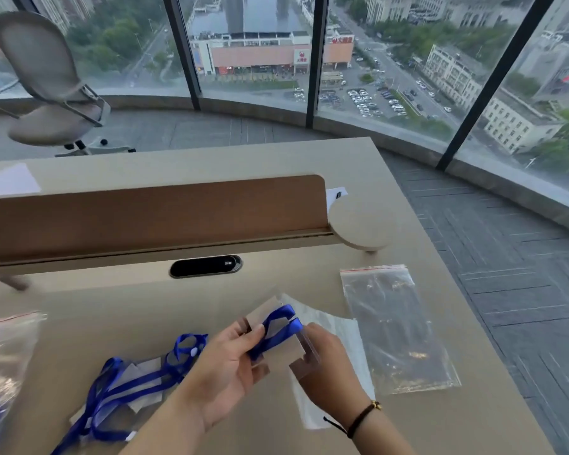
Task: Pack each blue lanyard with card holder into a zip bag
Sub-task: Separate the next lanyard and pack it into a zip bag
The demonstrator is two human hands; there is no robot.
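Both hands pinching folded blue lanyard (274, 330) plus clear card holder (278, 348): left hand (225, 366) fingers curled round strap, right hand (322, 366) gripping holder edge. Empty zip bag (396, 326) just beyond right fingertips. Risk: strap springing loose, snagging bag mouth.

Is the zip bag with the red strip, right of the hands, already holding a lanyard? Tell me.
No. The zip bag lies flat and empty on the desk.
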